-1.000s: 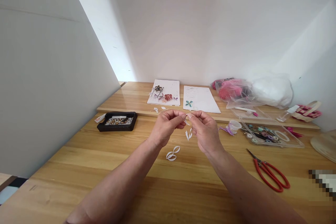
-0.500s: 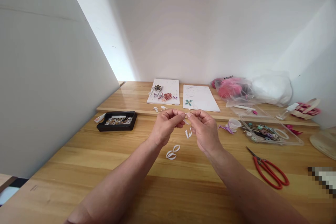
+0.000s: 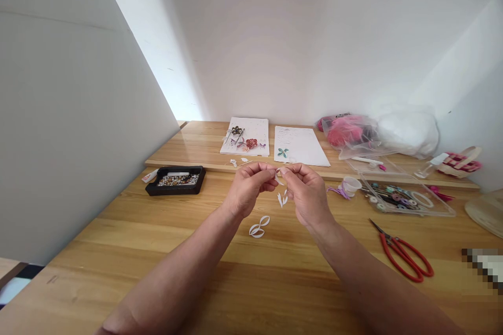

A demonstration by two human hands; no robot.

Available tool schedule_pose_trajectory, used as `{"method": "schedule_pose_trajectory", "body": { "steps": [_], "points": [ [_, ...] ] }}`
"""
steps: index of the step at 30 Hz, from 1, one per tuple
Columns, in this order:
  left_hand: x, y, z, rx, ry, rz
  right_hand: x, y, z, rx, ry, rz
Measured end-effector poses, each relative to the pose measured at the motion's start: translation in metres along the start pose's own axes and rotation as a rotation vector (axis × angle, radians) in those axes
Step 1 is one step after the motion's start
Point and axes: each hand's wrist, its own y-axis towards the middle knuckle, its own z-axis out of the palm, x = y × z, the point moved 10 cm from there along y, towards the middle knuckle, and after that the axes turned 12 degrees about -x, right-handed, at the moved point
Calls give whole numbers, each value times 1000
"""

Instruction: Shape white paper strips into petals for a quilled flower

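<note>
Between my two hands is a small white paper strip (image 3: 279,172), pinched from both sides and mostly hidden by the fingers. My left hand (image 3: 253,184) is closed, thumb against forefinger, on its left end. On its right end my right hand (image 3: 308,188) pinches in the same way, the fingertips a small gap apart. Just below the hands, small pointed white paper pieces (image 3: 282,199) lie on the wooden table. Nearer to me sit white paper loops (image 3: 257,232), leaf-shaped and standing on edge.
Red-handled scissors (image 3: 406,256) lie at right, before a clear box (image 3: 428,213) of beads and a small white cup (image 3: 351,185). A black tray (image 3: 196,188) of beads stands left. Paper sheets (image 3: 306,149) with coloured flowers, plastic bags (image 3: 408,133) and a basket (image 3: 459,163) are behind.
The fingertips have shifted slightly, and a little more of the white paper strip shows between them. Both hands keep their pinch; the things on the table stay put.
</note>
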Motion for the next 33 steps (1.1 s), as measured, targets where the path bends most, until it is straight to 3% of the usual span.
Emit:
{"method": "schedule_pose_trajectory", "body": {
  "steps": [25, 33],
  "points": [
    [-6, -2, -1, -31, 87, 92, 0, -1, 0, 9, -8, -1],
    [-10, 0, -1, -27, 76, 101, -2, -2, 9, 91, 28, 111]
  ]
}}
